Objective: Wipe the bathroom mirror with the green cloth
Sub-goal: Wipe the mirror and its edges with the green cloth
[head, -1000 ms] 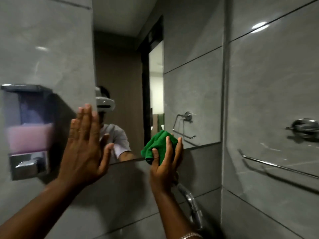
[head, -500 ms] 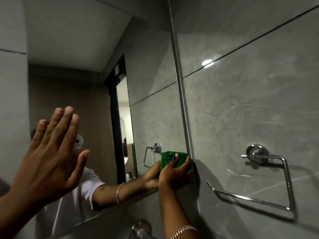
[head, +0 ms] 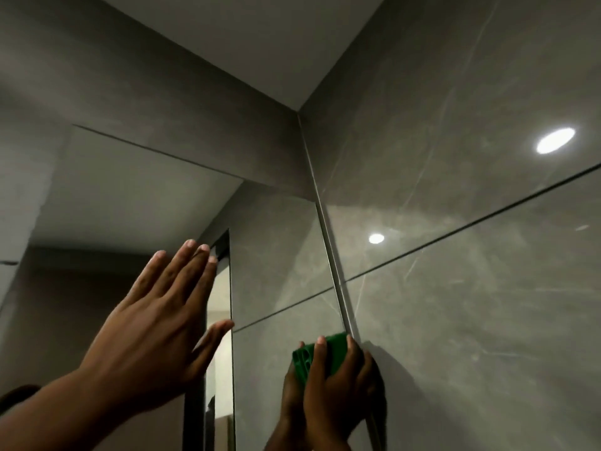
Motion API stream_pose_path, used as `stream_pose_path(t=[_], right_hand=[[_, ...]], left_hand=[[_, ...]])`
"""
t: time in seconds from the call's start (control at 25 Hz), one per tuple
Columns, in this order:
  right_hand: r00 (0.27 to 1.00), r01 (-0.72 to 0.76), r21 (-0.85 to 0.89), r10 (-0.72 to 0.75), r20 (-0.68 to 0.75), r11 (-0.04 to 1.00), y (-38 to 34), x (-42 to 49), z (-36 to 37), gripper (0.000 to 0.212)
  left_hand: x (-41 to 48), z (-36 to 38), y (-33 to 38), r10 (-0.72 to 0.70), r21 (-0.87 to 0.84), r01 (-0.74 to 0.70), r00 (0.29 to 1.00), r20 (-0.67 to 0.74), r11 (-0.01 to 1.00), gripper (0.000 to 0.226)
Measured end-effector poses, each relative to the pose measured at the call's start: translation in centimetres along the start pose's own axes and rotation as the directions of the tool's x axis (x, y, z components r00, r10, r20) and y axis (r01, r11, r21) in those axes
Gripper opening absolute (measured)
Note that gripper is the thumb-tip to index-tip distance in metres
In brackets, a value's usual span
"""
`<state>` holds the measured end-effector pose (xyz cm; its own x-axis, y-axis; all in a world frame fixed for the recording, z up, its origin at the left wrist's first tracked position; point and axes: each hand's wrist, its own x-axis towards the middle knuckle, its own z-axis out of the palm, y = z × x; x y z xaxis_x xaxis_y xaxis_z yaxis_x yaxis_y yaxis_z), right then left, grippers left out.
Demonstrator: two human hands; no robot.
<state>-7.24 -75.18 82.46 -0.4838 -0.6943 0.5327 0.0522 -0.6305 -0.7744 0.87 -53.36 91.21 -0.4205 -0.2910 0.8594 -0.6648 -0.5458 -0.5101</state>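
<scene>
The bathroom mirror (head: 136,203) fills the left and middle of the head view, ending at a metal edge strip (head: 335,271) in the wall corner. My right hand (head: 338,388) presses the folded green cloth (head: 322,356) flat on the glass right beside that strip, low in the frame. The cloth shows only above my fingers. My left hand (head: 156,333) is open, fingers together and pointing up, palm toward the mirror to the left of the cloth. I cannot tell if the palm touches the glass.
A grey tiled wall (head: 471,288) runs along the right, meeting the mirror at the corner, with ceiling light glare on it. The white ceiling (head: 260,43) is overhead. The mirror reflects a dark doorway (head: 221,288) and tiled wall.
My view has tilted upward; the towel ring and soap dispenser have left the frame. My right hand with the cloth has moved right and up the mirror's right edge. My left hand stays raised and open.
</scene>
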Motion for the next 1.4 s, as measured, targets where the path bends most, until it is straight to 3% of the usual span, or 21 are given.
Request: stream_pose_path(t=[0.16, 0.28, 0.52, 0.64, 0.8, 0.96, 1.16, 1.28, 1.4], right_hand=[[0.985, 0.171, -0.023, -0.171, -0.023, 0.985, -4.5, 5.9, 4.8, 0.066], [0.954, 0.299, 0.050, -0.298, -0.016, 0.953, -8.9, 9.6, 7.1, 0.057], [0.939, 0.334, 0.037, -0.335, 0.073, 0.942, -18.8, 15.9, 9.9, 0.061], [0.909, 0.378, 0.119, -0.392, 0.141, 0.918, -23.2, 15.0, 11.4, 0.059], [0.744, 0.628, 0.220, -0.659, 0.112, 0.747, -27.1, 9.7, 12.7, 0.056], [0.636, 0.720, 0.289, -0.767, 0.089, 0.631, -30.5, 4.5, 12.7, 0.053], [0.324, 0.865, 0.367, -0.940, 0.107, 0.340, -32.3, -0.8, 12.1, 0.059], [0.243, 0.891, 0.378, -0.967, 0.071, 0.252, -31.0, -4.2, 11.2, 0.058], [0.207, 0.854, 0.458, -0.969, 0.133, 0.245, -27.6, -7.0, 9.0, 0.055]], left_hand=[[5.2, -0.1, -1.5, -0.046, 0.036, 0.042, 0.993, 0.108, 0.998, 0.084], [7.8, 1.2, -4.2, -0.089, 0.084, 0.084, 0.995, 0.050, 0.993, 0.093], [11.6, 0.4, -11.6, -0.131, 0.181, 0.122, 0.991, 0.035, 0.976, 0.094], [12.0, -0.8, -14.3, -0.130, 0.263, 0.107, 0.989, 0.069, 0.959, 0.092], [12.0, -2.0, -16.3, -0.179, 0.279, 0.155, 0.982, 0.066, 0.948, 0.091], [12.2, -3.6, -17.9, -0.182, 0.248, 0.170, 0.983, 0.023, 0.954, 0.086], [11.0, -7.1, -19.6, -0.122, 0.219, 0.122, 0.992, -0.014, 0.968, 0.088], [9.0, -8.0, -19.4, -0.148, 0.249, 0.126, 0.987, 0.069, 0.960, 0.087], [5.3, -8.3, -17.9, -0.224, 0.172, 0.202, 0.967, 0.122, 0.964, 0.084]])
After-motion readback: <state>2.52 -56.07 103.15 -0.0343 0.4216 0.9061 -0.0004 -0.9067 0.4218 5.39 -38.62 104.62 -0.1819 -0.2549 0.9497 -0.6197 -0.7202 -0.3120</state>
